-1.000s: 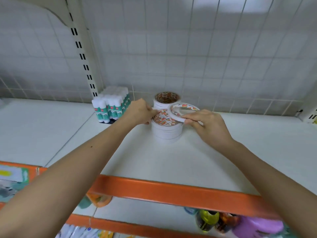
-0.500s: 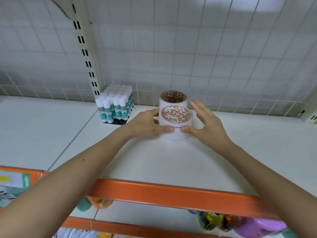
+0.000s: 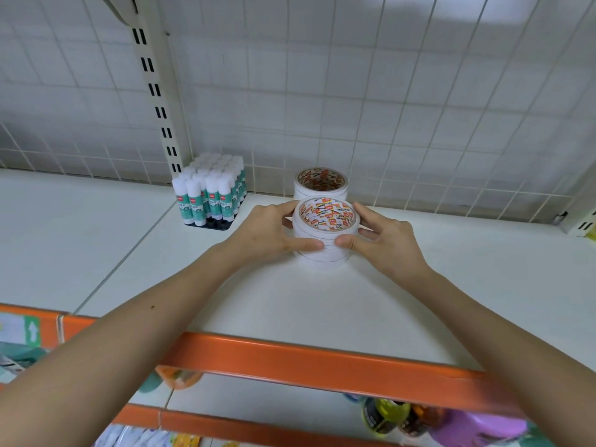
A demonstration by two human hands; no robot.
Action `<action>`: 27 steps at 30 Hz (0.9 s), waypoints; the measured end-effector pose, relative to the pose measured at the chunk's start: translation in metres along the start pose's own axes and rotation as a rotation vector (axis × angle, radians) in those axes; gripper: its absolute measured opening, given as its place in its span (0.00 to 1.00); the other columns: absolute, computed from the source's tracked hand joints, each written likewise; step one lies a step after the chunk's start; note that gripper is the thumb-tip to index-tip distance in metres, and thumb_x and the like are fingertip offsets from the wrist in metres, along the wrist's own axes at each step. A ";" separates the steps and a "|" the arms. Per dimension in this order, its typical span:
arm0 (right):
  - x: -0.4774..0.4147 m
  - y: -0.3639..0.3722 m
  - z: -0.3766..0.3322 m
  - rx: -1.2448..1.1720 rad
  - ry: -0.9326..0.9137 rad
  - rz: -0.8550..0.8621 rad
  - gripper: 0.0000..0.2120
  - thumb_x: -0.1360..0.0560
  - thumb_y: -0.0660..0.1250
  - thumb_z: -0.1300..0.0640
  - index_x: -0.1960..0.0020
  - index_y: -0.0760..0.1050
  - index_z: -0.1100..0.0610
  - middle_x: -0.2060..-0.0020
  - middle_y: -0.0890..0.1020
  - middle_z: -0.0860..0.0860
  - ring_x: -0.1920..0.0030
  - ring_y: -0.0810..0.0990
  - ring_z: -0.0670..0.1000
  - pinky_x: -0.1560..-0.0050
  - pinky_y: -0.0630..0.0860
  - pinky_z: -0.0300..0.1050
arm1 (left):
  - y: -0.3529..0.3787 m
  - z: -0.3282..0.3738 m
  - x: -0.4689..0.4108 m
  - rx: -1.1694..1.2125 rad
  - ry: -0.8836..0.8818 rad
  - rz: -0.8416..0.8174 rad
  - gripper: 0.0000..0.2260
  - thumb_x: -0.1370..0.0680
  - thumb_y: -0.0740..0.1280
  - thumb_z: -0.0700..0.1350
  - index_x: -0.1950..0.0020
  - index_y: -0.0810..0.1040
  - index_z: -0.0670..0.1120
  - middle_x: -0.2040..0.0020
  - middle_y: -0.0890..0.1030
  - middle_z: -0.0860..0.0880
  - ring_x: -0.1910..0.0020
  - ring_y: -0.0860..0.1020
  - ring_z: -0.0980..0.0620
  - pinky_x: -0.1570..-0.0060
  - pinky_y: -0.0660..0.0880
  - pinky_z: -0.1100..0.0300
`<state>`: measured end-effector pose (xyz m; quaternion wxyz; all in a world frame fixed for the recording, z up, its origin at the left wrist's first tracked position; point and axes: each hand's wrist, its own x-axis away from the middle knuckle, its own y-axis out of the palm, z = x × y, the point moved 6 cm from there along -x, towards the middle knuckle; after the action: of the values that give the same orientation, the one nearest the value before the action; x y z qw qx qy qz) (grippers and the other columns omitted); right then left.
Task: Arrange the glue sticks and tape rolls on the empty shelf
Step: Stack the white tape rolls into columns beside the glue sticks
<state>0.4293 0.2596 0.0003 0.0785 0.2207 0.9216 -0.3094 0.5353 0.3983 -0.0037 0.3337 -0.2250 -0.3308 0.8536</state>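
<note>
Gripping white tape stack [image 3: 325,258], red-printed core: our left hand [image 3: 271,230] and right hand [image 3: 387,243] curl round its sides

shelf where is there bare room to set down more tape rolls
Widest bare patch: right of the front tape stack, toward the shelf end. Also bare left of the glue sticks. Tight gap at the back between glue sticks and rear tape stack.
</note>
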 end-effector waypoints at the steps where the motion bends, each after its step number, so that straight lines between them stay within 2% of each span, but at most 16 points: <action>1: 0.001 0.000 0.000 0.008 -0.002 0.000 0.30 0.34 0.74 0.56 0.34 0.70 0.52 0.51 0.76 0.39 0.48 0.74 0.40 0.46 0.67 0.22 | 0.000 0.000 0.000 -0.001 -0.005 -0.001 0.27 0.35 0.75 0.55 0.37 0.73 0.56 0.49 0.80 0.57 0.49 0.77 0.57 0.50 0.73 0.67; 3: 0.001 0.000 -0.001 0.034 -0.005 -0.010 0.30 0.33 0.73 0.55 0.33 0.69 0.52 0.50 0.76 0.40 0.48 0.74 0.40 0.46 0.65 0.23 | 0.001 0.000 0.000 0.005 -0.022 -0.007 0.27 0.35 0.75 0.55 0.38 0.74 0.56 0.50 0.79 0.58 0.49 0.77 0.57 0.51 0.71 0.70; 8: 0.001 0.002 0.000 0.010 0.024 -0.083 0.29 0.31 0.71 0.57 0.31 0.66 0.54 0.52 0.70 0.35 0.46 0.71 0.40 0.48 0.63 0.21 | 0.003 -0.003 -0.002 0.127 -0.083 -0.022 0.26 0.34 0.75 0.52 0.38 0.73 0.54 0.48 0.78 0.58 0.48 0.76 0.58 0.57 0.68 0.77; 11: 0.001 0.004 0.003 0.031 0.031 -0.114 0.29 0.29 0.70 0.55 0.31 0.64 0.55 0.42 0.75 0.43 0.41 0.73 0.45 0.46 0.63 0.24 | 0.003 -0.001 -0.001 0.063 -0.044 0.018 0.27 0.34 0.75 0.53 0.37 0.73 0.53 0.49 0.78 0.58 0.49 0.75 0.60 0.57 0.68 0.73; 13: 0.000 0.005 0.005 0.061 0.033 -0.127 0.30 0.29 0.68 0.53 0.30 0.62 0.55 0.37 0.74 0.49 0.36 0.73 0.49 0.47 0.63 0.26 | 0.004 0.000 0.000 0.046 -0.022 0.055 0.27 0.34 0.75 0.54 0.37 0.74 0.52 0.49 0.79 0.57 0.50 0.74 0.61 0.59 0.67 0.77; 15: 0.000 0.006 0.007 0.079 0.037 -0.152 0.32 0.28 0.67 0.52 0.28 0.58 0.54 0.35 0.73 0.49 0.35 0.72 0.49 0.48 0.61 0.24 | 0.005 0.000 -0.001 0.037 -0.008 0.083 0.28 0.35 0.76 0.55 0.38 0.75 0.51 0.47 0.80 0.55 0.51 0.74 0.61 0.60 0.66 0.80; 19: 0.000 0.006 0.007 0.106 0.042 -0.203 0.34 0.26 0.65 0.50 0.26 0.52 0.54 0.33 0.71 0.48 0.33 0.70 0.47 0.48 0.59 0.22 | 0.008 0.000 -0.004 0.035 -0.014 0.096 0.28 0.35 0.75 0.56 0.38 0.74 0.49 0.46 0.80 0.54 0.51 0.75 0.59 0.60 0.67 0.75; 22: 0.002 0.006 0.007 0.057 0.058 -0.210 0.33 0.27 0.66 0.51 0.27 0.55 0.55 0.38 0.73 0.43 0.35 0.71 0.46 0.45 0.61 0.24 | 0.010 -0.002 -0.003 0.073 -0.024 0.058 0.28 0.34 0.75 0.55 0.37 0.73 0.51 0.44 0.79 0.56 0.48 0.75 0.58 0.54 0.69 0.72; 24: 0.002 0.007 0.008 0.014 0.051 -0.206 0.28 0.28 0.67 0.53 0.31 0.61 0.53 0.45 0.74 0.37 0.38 0.74 0.45 0.40 0.65 0.30 | 0.009 -0.003 -0.001 0.093 -0.026 0.040 0.28 0.34 0.75 0.55 0.36 0.72 0.52 0.46 0.79 0.57 0.46 0.75 0.57 0.47 0.71 0.66; 27: 0.000 0.007 0.012 -0.021 0.036 -0.180 0.24 0.30 0.70 0.54 0.36 0.68 0.49 0.50 0.77 0.34 0.43 0.77 0.43 0.35 0.68 0.41 | 0.010 -0.003 0.000 0.125 -0.024 0.016 0.32 0.37 0.75 0.58 0.36 0.72 0.53 0.48 0.77 0.59 0.45 0.75 0.57 0.45 0.73 0.63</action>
<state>0.4321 0.2572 -0.0132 0.0364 0.1418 0.9422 -0.3014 0.5326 0.3944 -0.0128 0.3362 -0.1959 -0.2790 0.8780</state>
